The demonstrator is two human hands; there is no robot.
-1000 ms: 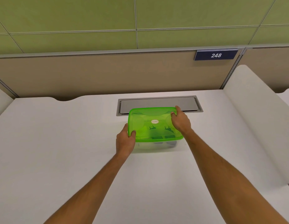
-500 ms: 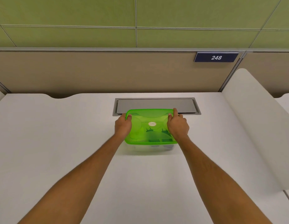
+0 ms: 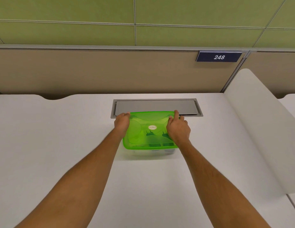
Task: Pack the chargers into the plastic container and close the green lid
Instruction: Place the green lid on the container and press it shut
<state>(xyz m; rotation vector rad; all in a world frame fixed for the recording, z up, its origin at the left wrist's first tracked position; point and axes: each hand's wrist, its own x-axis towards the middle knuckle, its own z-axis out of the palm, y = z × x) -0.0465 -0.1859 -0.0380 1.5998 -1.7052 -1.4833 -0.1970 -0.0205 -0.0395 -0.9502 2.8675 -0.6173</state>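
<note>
A translucent green lid (image 3: 150,129) lies flat on top of a clear plastic container (image 3: 150,152) in the middle of the white desk (image 3: 44,145). Dark charger shapes (image 3: 153,137) show through the lid; their details are blurred. My left hand (image 3: 122,123) grips the lid's far left corner, fingers curled over the edge. My right hand (image 3: 177,128) rests on the lid's right side, with fingers reaching the far right corner and pressing on it.
A grey metal cable hatch (image 3: 156,106) is set into the desk just behind the container. A beige partition with a blue "248" sign (image 3: 219,57) stands at the back. A white curved divider (image 3: 258,120) rises on the right.
The lid has come down from tilted to flat on the container. My left hand slid from the near left corner to the far left corner; my right hand stays on the right side.
</note>
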